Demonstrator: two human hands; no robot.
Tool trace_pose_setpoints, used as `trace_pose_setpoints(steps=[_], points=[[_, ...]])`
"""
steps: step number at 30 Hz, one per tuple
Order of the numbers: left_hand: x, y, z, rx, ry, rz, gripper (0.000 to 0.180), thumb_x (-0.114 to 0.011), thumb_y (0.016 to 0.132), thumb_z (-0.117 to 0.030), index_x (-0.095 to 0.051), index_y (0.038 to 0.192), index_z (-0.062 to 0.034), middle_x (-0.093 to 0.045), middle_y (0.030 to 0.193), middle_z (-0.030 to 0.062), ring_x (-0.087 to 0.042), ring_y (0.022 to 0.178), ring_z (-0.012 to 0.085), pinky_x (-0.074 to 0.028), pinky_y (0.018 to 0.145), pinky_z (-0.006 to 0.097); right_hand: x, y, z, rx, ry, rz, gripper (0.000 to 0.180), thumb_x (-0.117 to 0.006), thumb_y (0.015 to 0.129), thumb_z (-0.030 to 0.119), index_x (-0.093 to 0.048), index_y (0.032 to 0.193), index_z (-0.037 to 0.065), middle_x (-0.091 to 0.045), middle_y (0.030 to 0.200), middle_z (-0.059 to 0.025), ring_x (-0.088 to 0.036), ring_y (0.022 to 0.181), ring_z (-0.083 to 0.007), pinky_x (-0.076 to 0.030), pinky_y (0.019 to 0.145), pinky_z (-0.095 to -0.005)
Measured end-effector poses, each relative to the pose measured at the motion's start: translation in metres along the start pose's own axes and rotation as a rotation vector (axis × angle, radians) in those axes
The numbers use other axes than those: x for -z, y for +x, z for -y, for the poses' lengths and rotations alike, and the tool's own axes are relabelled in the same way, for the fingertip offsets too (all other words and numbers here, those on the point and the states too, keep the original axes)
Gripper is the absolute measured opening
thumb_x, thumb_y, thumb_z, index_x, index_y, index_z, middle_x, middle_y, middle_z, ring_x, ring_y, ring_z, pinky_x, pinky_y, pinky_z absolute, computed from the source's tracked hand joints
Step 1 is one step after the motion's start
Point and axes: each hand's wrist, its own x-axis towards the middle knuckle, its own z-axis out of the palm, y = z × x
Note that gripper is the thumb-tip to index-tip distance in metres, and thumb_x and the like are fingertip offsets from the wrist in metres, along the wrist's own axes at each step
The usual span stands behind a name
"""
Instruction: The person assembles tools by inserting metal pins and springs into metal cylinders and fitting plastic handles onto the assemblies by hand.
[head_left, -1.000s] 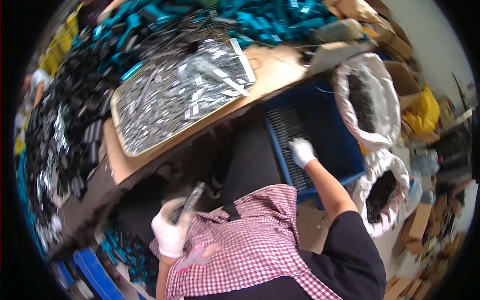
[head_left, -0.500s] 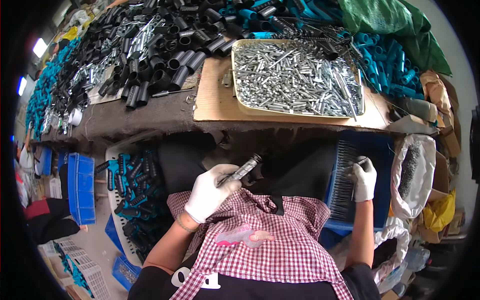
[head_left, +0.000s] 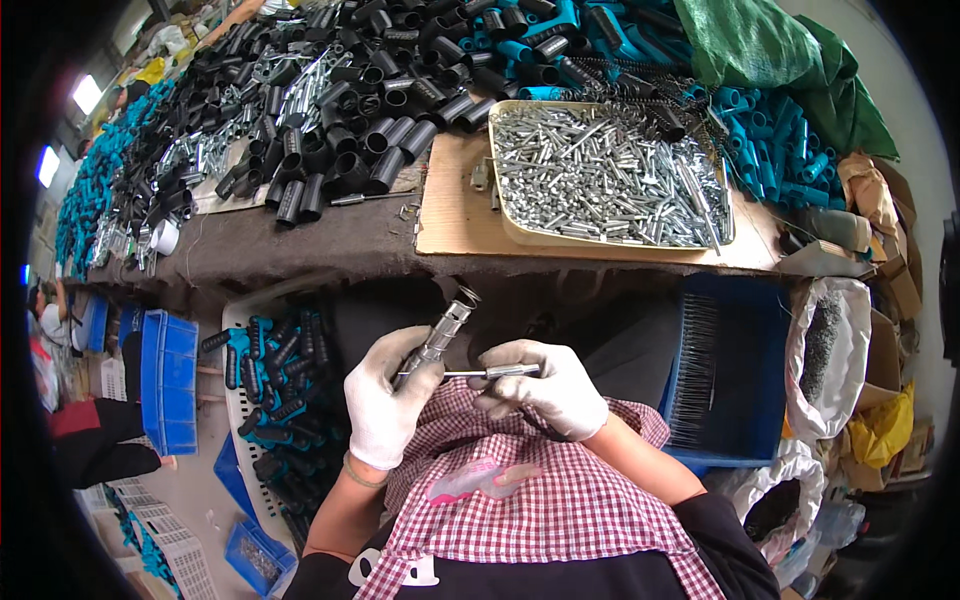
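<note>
Head view: the left grip [head_left: 388,402], a white glove, is closed round a silver tube [head_left: 440,337], with thumb and fingers wrapped about its lower part. The right grip [head_left: 556,388], gloved too, is drawn in on a thin rod [head_left: 464,374], pinching its thicker silver end. Both pieces are in the air above the apron [head_left: 500,515], short of the surface [head_left: 290,242].

The likeliest trouble seems to be a slip: the tube is smooth and bright, and glove fabric may slide on it if the rod is pushed across it. The rod is thin, so an off-line push could bend it or jab the left fingers. The coil [head_left: 468,295] at the tube's top looks loose, though I cannot tell how it is seated; a knock or tilt might drop it into the dark gap below the surface.

The tube leans, its upper end away from the body and to the right, stepped and ringed along its length. The rod lies almost level, its far end at the left glove; whether it touches the tube is hidden. Beyond is a tray [head_left: 560,240] of small metal pieces; a blue bin [head_left: 750,370] of thin rods stands to the right.
</note>
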Motion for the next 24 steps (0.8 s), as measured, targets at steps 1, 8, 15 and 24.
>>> trace_pose_setpoints(steps=[1, 8, 15, 24], points=[[-0.001, 0.0, -0.002, 0.018, -0.016, -0.015, 0.027, -0.064, 0.087, -0.004, -0.065, 0.112, 0.0074, -0.064, 0.075, 0.0042, -0.05, 0.055, 0.0048, -0.04, 0.049, 0.02, 0.001, 0.001, 0.0, -0.022, 0.002, 0.009, 0.042, -0.069, 0.094, 0.006, -0.056, 0.129, -0.013, -0.071, 0.106, -0.0207, -0.073, 0.09, -0.0233, -0.062, 0.079, -0.0312], [-0.004, 0.006, -0.009, 0.13, -0.095, 0.022, 0.027, -0.064, 0.088, -0.004, -0.065, 0.112, 0.008, -0.065, 0.076, 0.0049, -0.05, 0.054, 0.0048, -0.04, 0.049, 0.021, 0.008, 0.0, -0.016, 0.208, -0.353, -0.072, 0.037, -0.079, 0.088, 0.013, -0.065, 0.114, -0.01, -0.072, 0.098, -0.0135, -0.071, 0.084, -0.0177, -0.059, 0.076, -0.0297], [-0.005, 0.005, -0.007, 0.137, -0.058, 0.062, 0.026, -0.07, 0.085, -0.004, -0.068, 0.109, 0.0066, -0.069, 0.084, 0.0072, -0.059, 0.067, 0.0083, -0.047, 0.062, 0.023, 0.004, -0.002, -0.014, 0.336, -0.593, -0.219, 0.024, -0.077, 0.086, 0.012, -0.069, 0.103, -0.003, -0.071, 0.092, -0.0075, -0.065, 0.079, -0.0115, -0.053, 0.073, -0.0259], [0.014, 0.002, -0.015, -0.052, 0.18, 0.118, 0.031, -0.083, 0.073, -0.006, -0.073, 0.101, 0.0025, -0.075, 0.09, 0.0131, -0.072, 0.08, 0.0184, -0.055, 0.075, 0.029, 0.052, -0.032, 0.049, 0.287, -0.472, -0.494, 0.015, -0.067, 0.083, 0.012, -0.066, 0.091, -0.001, -0.062, 0.083, -0.002, -0.056, 0.072, -0.0095, -0.049, 0.067, -0.0256]])
